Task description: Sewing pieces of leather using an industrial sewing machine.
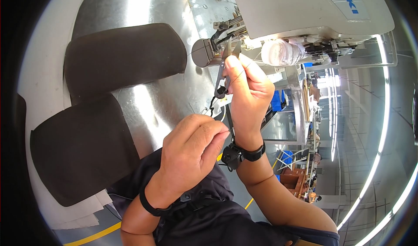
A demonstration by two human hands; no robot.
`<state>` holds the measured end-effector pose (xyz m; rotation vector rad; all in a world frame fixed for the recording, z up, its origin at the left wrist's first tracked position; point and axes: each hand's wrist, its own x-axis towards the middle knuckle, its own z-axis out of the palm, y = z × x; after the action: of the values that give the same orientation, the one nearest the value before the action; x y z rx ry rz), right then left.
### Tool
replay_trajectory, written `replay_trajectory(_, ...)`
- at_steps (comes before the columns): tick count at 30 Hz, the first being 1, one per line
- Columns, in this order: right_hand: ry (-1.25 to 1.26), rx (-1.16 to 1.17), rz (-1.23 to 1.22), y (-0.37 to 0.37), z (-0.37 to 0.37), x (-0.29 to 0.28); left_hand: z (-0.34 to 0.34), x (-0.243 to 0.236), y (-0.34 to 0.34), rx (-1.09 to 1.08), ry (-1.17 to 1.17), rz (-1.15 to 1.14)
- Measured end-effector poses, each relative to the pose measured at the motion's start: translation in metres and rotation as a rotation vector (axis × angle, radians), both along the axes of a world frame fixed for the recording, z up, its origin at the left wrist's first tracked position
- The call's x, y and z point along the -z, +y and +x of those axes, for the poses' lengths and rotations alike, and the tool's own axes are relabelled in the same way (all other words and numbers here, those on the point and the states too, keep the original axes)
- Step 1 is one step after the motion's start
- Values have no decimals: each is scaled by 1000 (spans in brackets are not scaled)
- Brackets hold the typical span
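- At the lower edge, nearest: dark clothing (204, 222) on the person's lap, between the two forearms.
- Above it: left hand (189, 146), black band (149, 206) at the wrist; grip drawn in, thumb pressed to curled forefinger; cannot tell whether thread lies between.
- Just beside, to the right: right hand (251, 87), black device (232, 156) strapped at the wrist; grip closed on small metal thread snips (220, 74), blades pointing up toward the machine.
- Between the hands: twisted black cord (212, 106), hanging from the handle end of the snips toward the left hand.
- Left of the hands: two dark panels (126, 56) (82, 148), lying flat, one beyond the other, partly over a shiny metal tabletop (146, 109).
- Beyond the snips: pale sewing machine (300, 15), a whitish wrapped cylinder (274, 53) below its body.
- Farther off, right: blue bin (277, 101); long ceiling light (385, 93).
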<state>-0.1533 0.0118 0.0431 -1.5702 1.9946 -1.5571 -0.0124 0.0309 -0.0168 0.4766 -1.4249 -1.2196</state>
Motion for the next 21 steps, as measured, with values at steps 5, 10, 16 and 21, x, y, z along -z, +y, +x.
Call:
replay_trajectory(5,-5,-7,1,-1,-1,1,1,0,1,6,-4,26)
replay_trajectory(10,2,-7,-10,-3,-3,5,0,0,1,-1,0,15)
replay_trajectory(16,24,6,-33,-4,-5,8,0,0,0,4,-3,14)
replay_trajectory(21,27,3,-25,-4,-3,8,-1,1,-1,3,-5,11)
